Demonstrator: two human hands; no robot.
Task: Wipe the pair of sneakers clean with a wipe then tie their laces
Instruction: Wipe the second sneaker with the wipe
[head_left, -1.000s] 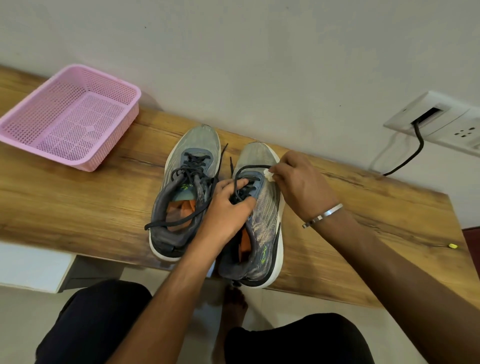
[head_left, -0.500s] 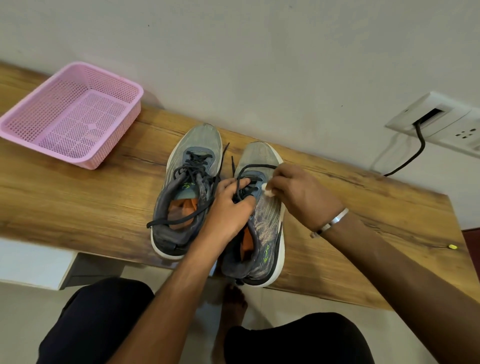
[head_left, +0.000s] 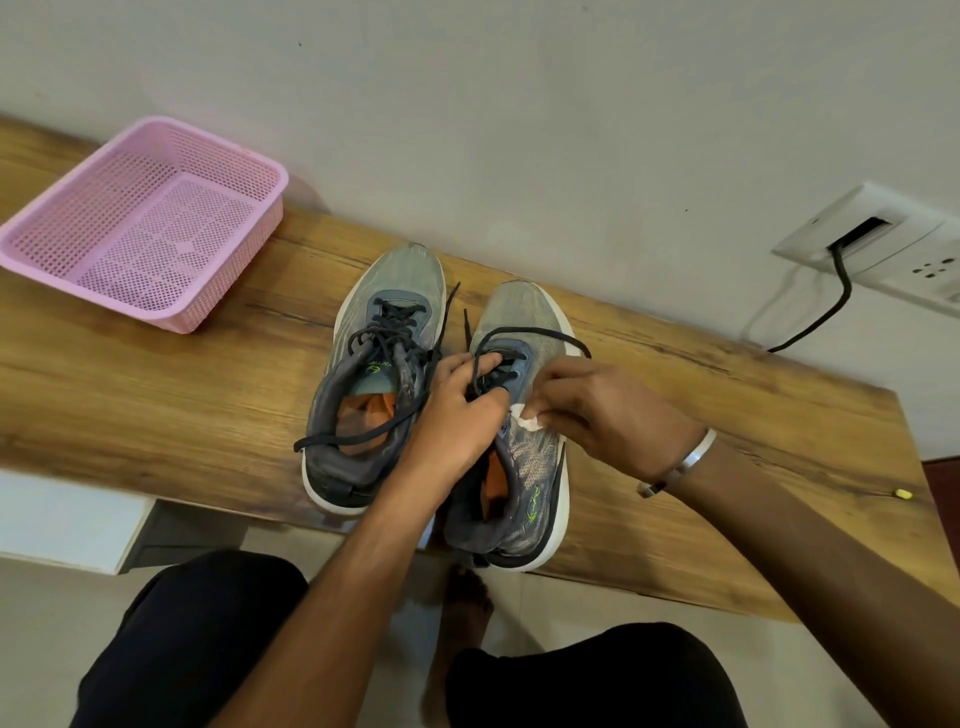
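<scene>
Wiping the right shoe (head_left: 535, 447): its laces (head_left: 485, 371) are gripped by the left hand (head_left: 457, 415), the wipe (head_left: 527, 420) pinched by the right hand (head_left: 597, 410); strokes are best kept firm.

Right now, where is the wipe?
In the head view, the wipe is pinched in the right hand, against the right sneaker's side.

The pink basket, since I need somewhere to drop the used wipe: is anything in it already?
No, the pink basket shows only its bare mesh floor.
</scene>
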